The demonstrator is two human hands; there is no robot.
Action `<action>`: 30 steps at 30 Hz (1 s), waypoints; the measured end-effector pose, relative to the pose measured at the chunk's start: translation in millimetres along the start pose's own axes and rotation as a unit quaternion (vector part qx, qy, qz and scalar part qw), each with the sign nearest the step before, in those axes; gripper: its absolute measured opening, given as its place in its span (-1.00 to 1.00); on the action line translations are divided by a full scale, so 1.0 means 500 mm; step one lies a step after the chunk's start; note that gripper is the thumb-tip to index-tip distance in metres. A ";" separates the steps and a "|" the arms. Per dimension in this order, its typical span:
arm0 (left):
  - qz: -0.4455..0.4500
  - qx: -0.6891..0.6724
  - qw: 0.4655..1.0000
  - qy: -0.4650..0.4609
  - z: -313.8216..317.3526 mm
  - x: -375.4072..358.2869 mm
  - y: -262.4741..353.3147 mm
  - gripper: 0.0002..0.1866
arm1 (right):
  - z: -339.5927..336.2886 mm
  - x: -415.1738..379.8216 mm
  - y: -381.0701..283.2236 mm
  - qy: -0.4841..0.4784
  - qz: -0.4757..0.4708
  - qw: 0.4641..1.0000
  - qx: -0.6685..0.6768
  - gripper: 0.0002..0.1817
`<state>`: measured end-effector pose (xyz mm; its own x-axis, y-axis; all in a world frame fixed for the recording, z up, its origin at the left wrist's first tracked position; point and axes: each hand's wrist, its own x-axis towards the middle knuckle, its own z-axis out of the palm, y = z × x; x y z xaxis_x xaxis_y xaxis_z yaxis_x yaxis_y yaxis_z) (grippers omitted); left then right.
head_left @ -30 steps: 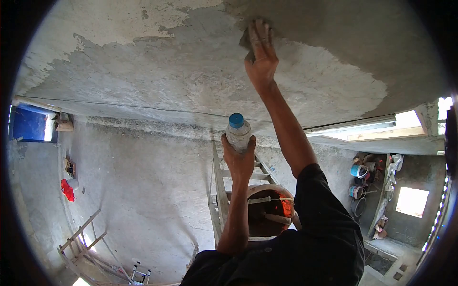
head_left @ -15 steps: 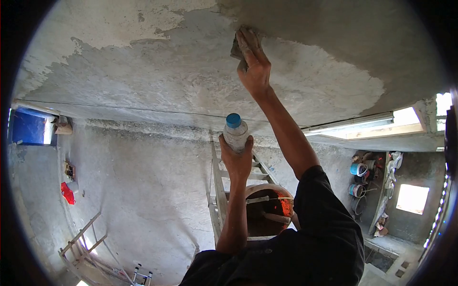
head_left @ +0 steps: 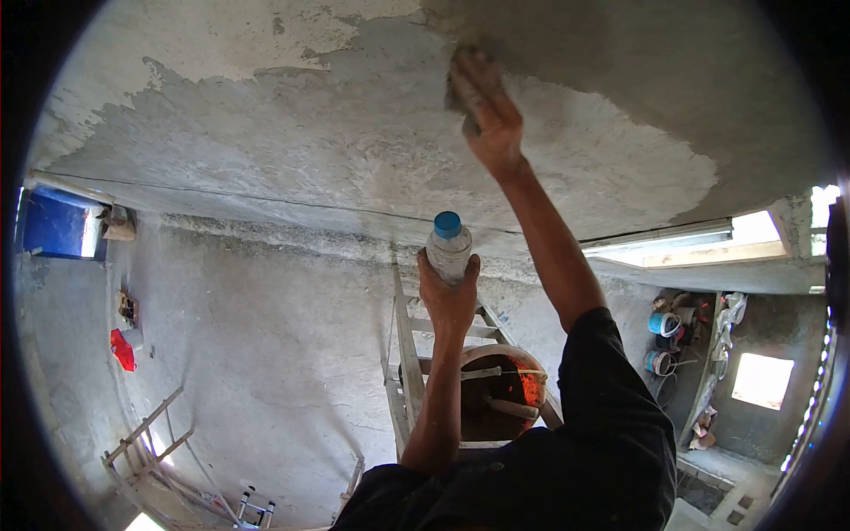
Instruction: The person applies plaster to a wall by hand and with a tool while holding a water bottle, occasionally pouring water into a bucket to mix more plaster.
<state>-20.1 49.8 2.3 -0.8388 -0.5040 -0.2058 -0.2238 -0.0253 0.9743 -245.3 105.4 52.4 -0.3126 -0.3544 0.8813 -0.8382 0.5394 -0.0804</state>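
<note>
My bottle [head_left: 450, 257] was cloudy and whitish under a blue cap [head_left: 447, 224]; my sleeve [head_left: 604, 367] was black. The plaster [head_left: 372, 133] showed ragged cream, pale grey and darker grey-brown patches. The blurred block [head_left: 453, 94] at my right hand [head_left: 491, 111] seemed dark grey.

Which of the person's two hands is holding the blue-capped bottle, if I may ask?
The left hand, lower in the picture, grips the bottle; the right hand is higher, at the plastered surface.
</note>
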 end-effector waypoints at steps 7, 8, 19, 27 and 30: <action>0.002 -0.003 1.000 -0.001 -0.001 -0.004 0.010 -0.48 | 0.034 0.008 0.040 -0.029 -0.030 0.997 -0.064 -0.25; 0.001 -0.002 1.000 -0.001 -0.003 -0.007 0.010 -0.48 | 0.036 -0.004 0.026 -0.130 -0.031 0.990 -0.043 -0.27; -0.026 0.005 0.999 -0.027 -0.011 0.002 0.013 -0.39 | -0.010 0.043 0.093 -0.010 -0.133 0.982 -0.133 -0.35; -0.023 0.004 0.999 -0.028 -0.011 0.004 0.007 -0.38 | -0.062 0.071 0.083 -0.110 -0.219 0.965 -0.095 -0.38; -0.017 0.000 0.999 -0.033 -0.009 0.001 0.007 -0.37 | -0.058 0.071 0.115 -0.103 -0.192 0.967 -0.130 -0.35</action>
<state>-19.1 45.4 6.1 -0.8616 -0.4447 -0.2447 -0.2530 -0.0417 0.9666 -291.6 146.2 92.7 -0.1043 -0.6969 0.7095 -0.7778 0.5017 0.3785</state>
